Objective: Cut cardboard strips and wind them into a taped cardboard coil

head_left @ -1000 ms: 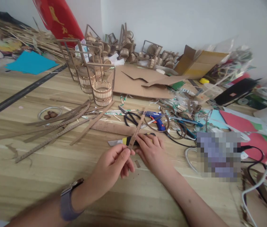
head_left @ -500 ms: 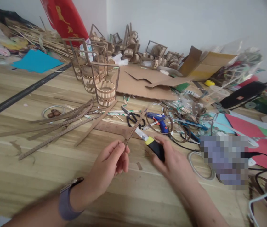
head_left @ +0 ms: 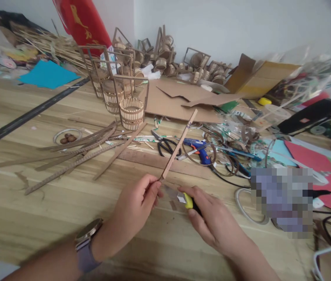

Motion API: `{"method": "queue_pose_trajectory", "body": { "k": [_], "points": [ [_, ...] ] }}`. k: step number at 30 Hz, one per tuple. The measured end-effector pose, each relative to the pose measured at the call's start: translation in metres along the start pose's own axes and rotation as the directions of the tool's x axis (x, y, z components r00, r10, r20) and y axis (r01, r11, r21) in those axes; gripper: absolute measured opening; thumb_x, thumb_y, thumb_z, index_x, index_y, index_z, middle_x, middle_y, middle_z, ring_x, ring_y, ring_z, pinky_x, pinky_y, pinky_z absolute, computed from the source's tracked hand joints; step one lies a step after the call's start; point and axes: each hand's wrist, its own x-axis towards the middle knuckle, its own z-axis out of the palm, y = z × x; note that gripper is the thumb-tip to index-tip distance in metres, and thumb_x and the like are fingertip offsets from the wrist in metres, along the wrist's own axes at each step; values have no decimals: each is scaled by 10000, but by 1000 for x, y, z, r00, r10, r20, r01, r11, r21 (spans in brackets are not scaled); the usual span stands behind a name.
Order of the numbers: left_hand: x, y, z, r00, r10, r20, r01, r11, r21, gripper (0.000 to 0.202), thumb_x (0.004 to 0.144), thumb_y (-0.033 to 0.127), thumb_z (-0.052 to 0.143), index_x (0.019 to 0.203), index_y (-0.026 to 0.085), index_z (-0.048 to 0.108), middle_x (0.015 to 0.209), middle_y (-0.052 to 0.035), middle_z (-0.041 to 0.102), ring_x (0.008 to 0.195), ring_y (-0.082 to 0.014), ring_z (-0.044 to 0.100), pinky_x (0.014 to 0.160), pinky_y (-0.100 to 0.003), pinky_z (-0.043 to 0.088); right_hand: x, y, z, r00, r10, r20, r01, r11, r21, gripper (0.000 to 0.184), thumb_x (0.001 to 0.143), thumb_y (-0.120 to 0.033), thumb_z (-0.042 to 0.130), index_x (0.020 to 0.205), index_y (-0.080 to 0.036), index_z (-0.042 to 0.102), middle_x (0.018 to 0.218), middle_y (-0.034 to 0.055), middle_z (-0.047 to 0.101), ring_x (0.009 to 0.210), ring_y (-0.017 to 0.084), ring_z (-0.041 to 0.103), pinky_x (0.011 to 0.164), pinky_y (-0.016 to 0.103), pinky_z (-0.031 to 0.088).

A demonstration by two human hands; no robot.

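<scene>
My left hand [head_left: 136, 207] pinches the near end of a thin cardboard strip [head_left: 178, 145], which slants up and away to the right above the table. My right hand [head_left: 212, 220] grips a utility knife [head_left: 183, 197] with a yellow and black handle. Its blade points left, close to the held end of the strip. A watch sits on my left wrist. Both hands hover low over the wooden table [head_left: 51, 218].
Loose cardboard strips [head_left: 74, 156] lie left of my hands. Beyond them are small slatted baskets [head_left: 130, 113], flat cardboard sheets [head_left: 177, 101], scissors [head_left: 165, 145], a blue glue gun [head_left: 199, 150], cables and coloured paper [head_left: 312, 160] on the right. A black ruler [head_left: 27, 115] runs along the left.
My right hand picked the knife up off the table and brought its blade to the strip's near end. The strip now stands steeper in my left hand.
</scene>
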Motion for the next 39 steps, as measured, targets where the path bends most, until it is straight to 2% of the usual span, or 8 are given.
{"method": "queue_pose_trajectory", "body": {
  "k": [3,8,14,17,23,28,34,39],
  "points": [
    [-2,0,-2,996,78,-53,-71,989,127,233,927,329,451,755,228,571,566,29,593,508,-154,558,518,-241,364,1,0,2,998,25,50,-28,999,47,327,884,-127,419,1160,-203,577,882,69,731,766,218,722,658,299,576],
    [-4,-5,-3,980,178,-94,-139,936,325,228,937,295,430,783,230,585,612,10,634,517,-157,557,530,-248,346,3,-3,1,997,68,35,-71,992,102,314,903,-132,405,1141,-207,595,909,73,746,783,208,727,661,282,570],
    [-5,-10,-2,920,379,-101,-285,823,491,232,959,232,423,804,216,594,642,-13,664,549,-171,590,546,-262,359,3,-4,1,997,63,40,-67,993,97,278,926,-151,381,1101,-184,595,871,70,733,769,197,726,650,271,571],
    [-5,-10,-1,895,438,-81,-334,781,527,237,966,200,416,808,211,592,631,-16,660,542,-174,593,540,-266,358,4,-4,1,997,58,52,-62,995,84,276,929,-147,371,1091,-180,592,845,65,726,753,199,725,636,272,569],
    [-5,-10,-1,887,459,-53,-360,760,541,230,969,177,420,823,211,595,667,-25,677,586,-180,625,564,-267,391,4,-4,1,996,69,57,-74,994,83,257,933,-147,365,1059,-187,585,828,62,713,751,199,720,642,269,567],
    [-5,-9,-1,851,522,-62,-386,702,599,264,996,183,386,820,209,581,643,-7,664,558,-164,622,548,-254,413,3,-4,0,991,91,96,-100,990,95,256,943,-171,355,1037,-183,592,823,66,704,750,208,712,648,280,563],
    [-4,-7,0,776,624,-97,-432,637,638,332,1036,189,309,803,198,545,605,12,643,508,-150,611,501,-251,414,5,-5,-2,975,149,164,-169,978,120,311,955,-203,323,1081,-156,603,872,94,711,803,234,712,688,322,564],
    [-3,-6,-1,756,650,-80,-452,606,654,344,1043,178,291,810,184,545,602,5,642,504,-149,622,499,-255,424,3,-5,-2,964,176,200,-205,969,136,315,958,-226,312,1055,-164,605,864,96,702,806,240,707,693,330,556]
  ]
}}
